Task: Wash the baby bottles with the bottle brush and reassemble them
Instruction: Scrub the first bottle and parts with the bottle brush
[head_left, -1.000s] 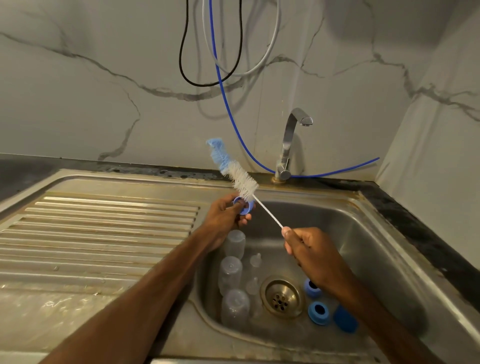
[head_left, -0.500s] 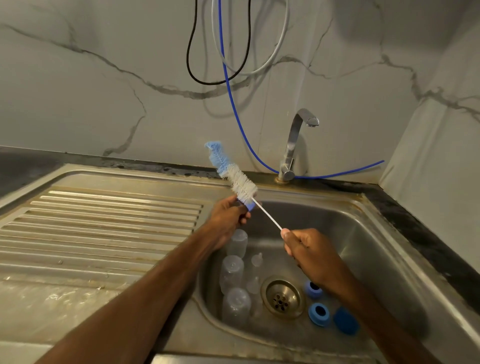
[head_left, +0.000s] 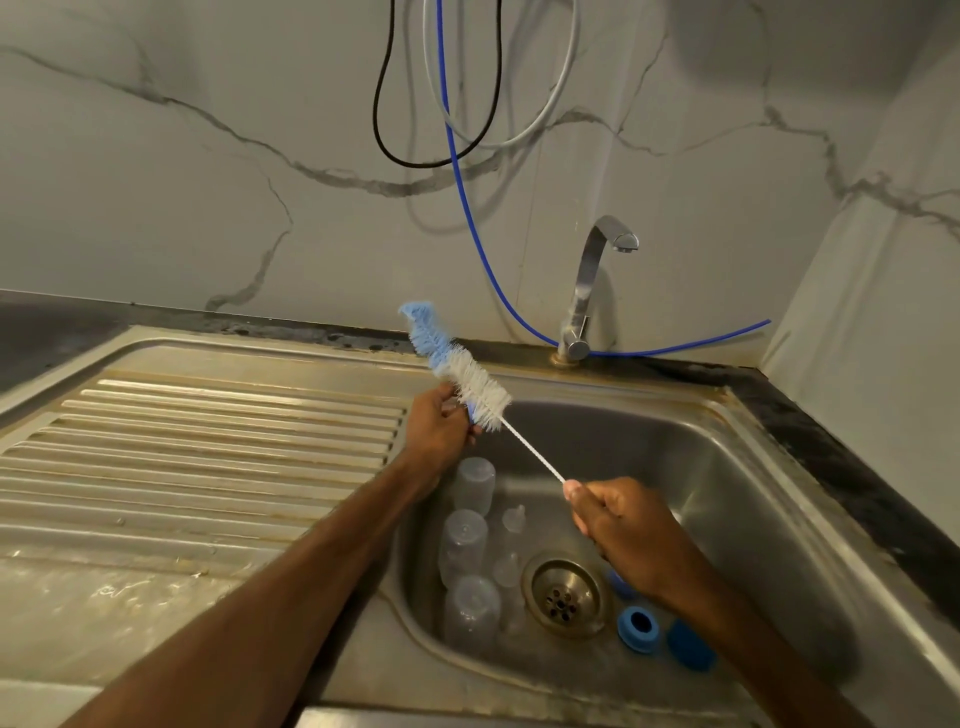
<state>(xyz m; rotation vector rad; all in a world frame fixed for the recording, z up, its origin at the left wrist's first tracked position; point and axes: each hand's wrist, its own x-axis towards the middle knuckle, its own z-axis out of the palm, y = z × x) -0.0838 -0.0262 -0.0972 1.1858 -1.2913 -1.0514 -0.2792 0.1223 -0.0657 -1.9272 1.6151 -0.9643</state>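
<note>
Blue ring (head_left: 470, 413) pinched in my left hand (head_left: 436, 431) over the sink (head_left: 701, 457); right hand (head_left: 618, 519) grips the brush (head_left: 470, 374), slanting up through it.

The drainboard (head_left: 208, 441) lies left of the basin (head_left: 727, 493), with the tap (head_left: 582, 312) behind it. In the basin, 3 bottles (head_left: 462, 540) line the left wall, 2 teats (head_left: 514, 519) stand between them and the drain (head_left: 563, 597), and rings (head_left: 638, 627) lie right of the drain. The brush (head_left: 467, 374) slants above.
</note>
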